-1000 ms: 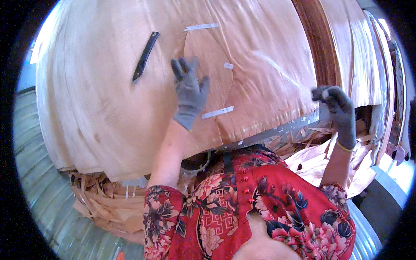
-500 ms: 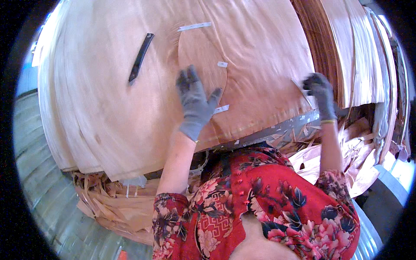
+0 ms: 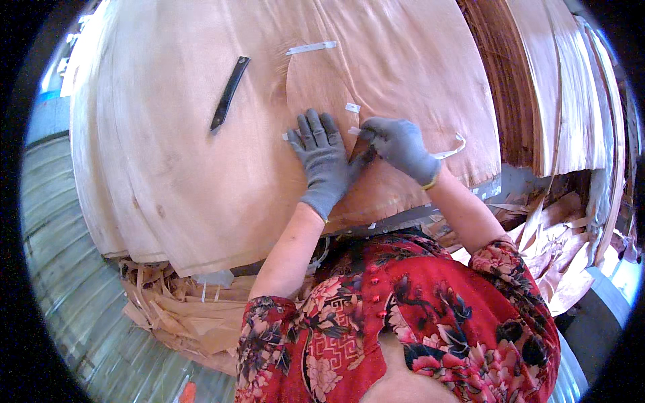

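Observation:
A broad sheet of pale brown wood veneer [image 3: 181, 181] lies in front of me, with a patch [image 3: 316, 84] of veneer set into it. My left hand [image 3: 324, 161], in a grey glove, presses flat on the patch with its fingers spread. Right beside it, my gloved right hand [image 3: 402, 146] pinches a strip of white tape [image 3: 453, 149] at the patch's right edge; the strip's loose tail curls out past the wrist. White tape pieces cross the patch's top edge [image 3: 312, 48] and right side [image 3: 353, 107]. Another bit of tape shows by the left fingertips.
Left of the patch, a dark flat knife [image 3: 230, 94] rests on the veneer. A thick stack of veneer sheets [image 3: 564, 87] stands at the right. Torn veneer scraps [image 3: 181, 322] hang and lie below the near edge, on both sides of me.
My right hand has come left from the sheet's right edge to the patch, bringing the tape strip. My left hand is now lower relative to the patch, still spread flat.

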The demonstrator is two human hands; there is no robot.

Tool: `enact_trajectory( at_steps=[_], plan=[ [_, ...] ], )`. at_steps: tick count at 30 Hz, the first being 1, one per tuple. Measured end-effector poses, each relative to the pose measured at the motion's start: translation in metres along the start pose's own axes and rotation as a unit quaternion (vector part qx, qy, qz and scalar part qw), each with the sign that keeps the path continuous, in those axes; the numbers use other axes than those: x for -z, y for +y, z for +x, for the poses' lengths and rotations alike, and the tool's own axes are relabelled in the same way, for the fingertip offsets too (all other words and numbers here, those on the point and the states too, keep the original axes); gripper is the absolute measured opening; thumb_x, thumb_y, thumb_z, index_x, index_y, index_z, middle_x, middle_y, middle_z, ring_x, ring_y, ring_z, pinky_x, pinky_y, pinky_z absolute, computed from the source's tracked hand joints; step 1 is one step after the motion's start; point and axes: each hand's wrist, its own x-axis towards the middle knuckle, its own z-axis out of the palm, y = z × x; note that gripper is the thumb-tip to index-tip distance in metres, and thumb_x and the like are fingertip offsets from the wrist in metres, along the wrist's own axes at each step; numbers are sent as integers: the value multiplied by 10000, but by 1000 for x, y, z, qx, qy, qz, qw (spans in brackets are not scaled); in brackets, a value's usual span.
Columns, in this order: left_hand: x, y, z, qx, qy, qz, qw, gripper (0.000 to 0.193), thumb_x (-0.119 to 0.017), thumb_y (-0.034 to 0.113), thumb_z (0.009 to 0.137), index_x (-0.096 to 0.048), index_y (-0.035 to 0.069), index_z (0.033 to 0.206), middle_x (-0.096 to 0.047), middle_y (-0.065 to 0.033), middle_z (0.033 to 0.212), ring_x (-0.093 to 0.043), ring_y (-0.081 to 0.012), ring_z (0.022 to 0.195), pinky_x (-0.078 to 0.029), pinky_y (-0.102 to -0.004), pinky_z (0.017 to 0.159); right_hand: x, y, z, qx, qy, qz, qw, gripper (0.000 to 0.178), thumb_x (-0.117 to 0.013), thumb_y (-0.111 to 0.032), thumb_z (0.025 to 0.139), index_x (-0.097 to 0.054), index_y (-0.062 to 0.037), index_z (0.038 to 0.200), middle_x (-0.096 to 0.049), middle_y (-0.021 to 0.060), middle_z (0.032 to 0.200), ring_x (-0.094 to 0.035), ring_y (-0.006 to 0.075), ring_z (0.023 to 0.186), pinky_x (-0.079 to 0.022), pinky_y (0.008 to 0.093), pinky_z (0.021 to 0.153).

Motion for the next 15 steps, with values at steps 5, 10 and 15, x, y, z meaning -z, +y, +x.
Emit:
enact_trajectory(
  at_steps=[5,10,15],
  plan=[
    [2,-4,-9,13,8,-23,1000,1079,-471,709,706,-123,-54,1385,-18,-266,1454,38,-434,1342,59,-632,1010,130,52,-44,-226,175,252,924,378,-465,-78,743,-578,-12,1097,-580,10,872,-497,84,713,-405,220,609],
    [3,2,-4,-14,21,-58,998,940,-535,626,718,-256,13,1373,-101,-182,1469,-6,-457,1332,46,-650,1003,326,204,-209,-224,568,-168,774,249,-452,-135,861,-602,-61,1044,-638,66,891,-589,175,741,-469,272,685],
    [3,1,-7,-22,28,-31,999,933,-492,661,732,-250,45,1389,-77,-134,1489,11,-454,1334,68,-643,999,246,124,-167,-97,194,-430,877,160,-499,-59,818,-622,-25,914,-584,143,1120,-599,227,864,-471,322,752]
  ],
)
